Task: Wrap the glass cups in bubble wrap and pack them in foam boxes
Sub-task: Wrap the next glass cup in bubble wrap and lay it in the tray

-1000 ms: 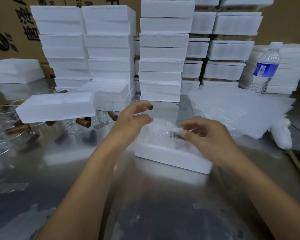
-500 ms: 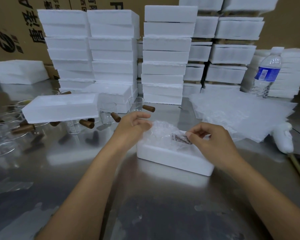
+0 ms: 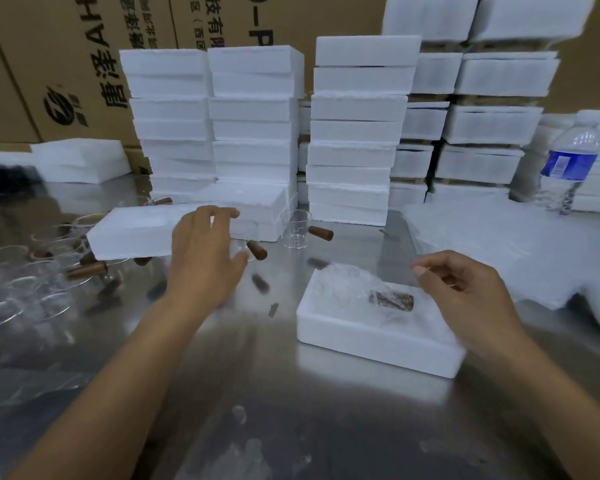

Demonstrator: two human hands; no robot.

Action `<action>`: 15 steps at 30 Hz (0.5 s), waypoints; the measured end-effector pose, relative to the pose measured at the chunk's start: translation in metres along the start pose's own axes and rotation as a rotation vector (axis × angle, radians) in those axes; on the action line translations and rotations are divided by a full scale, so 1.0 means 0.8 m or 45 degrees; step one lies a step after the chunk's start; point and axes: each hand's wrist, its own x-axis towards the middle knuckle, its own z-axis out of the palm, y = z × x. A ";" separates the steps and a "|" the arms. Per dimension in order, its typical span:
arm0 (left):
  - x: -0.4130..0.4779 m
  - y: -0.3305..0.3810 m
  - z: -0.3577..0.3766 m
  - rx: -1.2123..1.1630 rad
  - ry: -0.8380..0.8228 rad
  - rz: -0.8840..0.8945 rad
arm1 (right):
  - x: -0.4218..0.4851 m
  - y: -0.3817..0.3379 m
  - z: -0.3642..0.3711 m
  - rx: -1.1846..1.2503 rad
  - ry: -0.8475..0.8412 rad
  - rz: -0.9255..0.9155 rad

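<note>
The cup [image 3: 383,300], cloudy under crumpled bubble wrap [image 3: 340,289] with its brown handle showing through, lies inside the open foam box [image 3: 378,344] on the tabletop [image 3: 257,393]. The fingers of the left hand [image 3: 205,261] are spread, those of the right hand [image 3: 465,296] loosely curled; both hold nothing.

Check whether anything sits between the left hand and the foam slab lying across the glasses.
Nothing visible does. The open left hand is at the right end of the foam slab, with no object between them. A glass cup with a wooden handle stands farther right, off that path.
</note>
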 end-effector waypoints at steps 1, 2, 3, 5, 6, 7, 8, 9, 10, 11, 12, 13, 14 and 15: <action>0.003 -0.010 -0.001 0.125 -0.063 -0.036 | -0.001 -0.001 0.000 -0.006 -0.003 0.006; 0.004 -0.017 -0.001 0.222 -0.123 -0.059 | -0.001 -0.002 0.001 -0.014 -0.005 0.011; 0.006 -0.022 0.000 0.285 -0.163 -0.063 | -0.002 -0.002 0.001 -0.021 -0.004 0.014; 0.010 -0.029 0.001 0.335 -0.168 -0.025 | -0.001 -0.002 0.000 -0.031 0.010 0.018; 0.013 -0.030 0.000 0.348 -0.153 -0.004 | -0.001 -0.002 0.000 -0.032 0.021 0.021; 0.016 -0.031 0.000 0.368 -0.145 0.014 | -0.001 -0.001 -0.001 -0.030 0.031 0.025; 0.020 -0.032 -0.001 0.395 -0.153 0.030 | -0.001 -0.001 -0.001 -0.028 0.044 0.027; 0.023 -0.032 -0.002 0.423 -0.176 0.043 | -0.001 0.000 -0.001 -0.026 0.056 0.029; 0.025 -0.033 -0.003 0.442 -0.208 0.051 | 0.000 0.000 -0.002 -0.026 0.066 0.030; 0.027 -0.033 -0.005 0.452 -0.239 0.056 | 0.000 0.001 -0.002 -0.028 0.072 0.030; 0.028 -0.033 -0.008 0.458 -0.260 0.067 | 0.000 0.001 -0.003 -0.026 0.076 0.027; 0.028 -0.030 -0.013 0.457 -0.251 0.088 | 0.000 0.001 -0.003 -0.024 0.079 0.025; 0.027 -0.025 -0.019 0.447 -0.211 0.119 | 0.000 0.000 -0.003 -0.023 0.082 0.021; 0.024 -0.016 -0.026 0.432 -0.156 0.157 | 0.000 0.000 -0.004 -0.024 0.085 0.019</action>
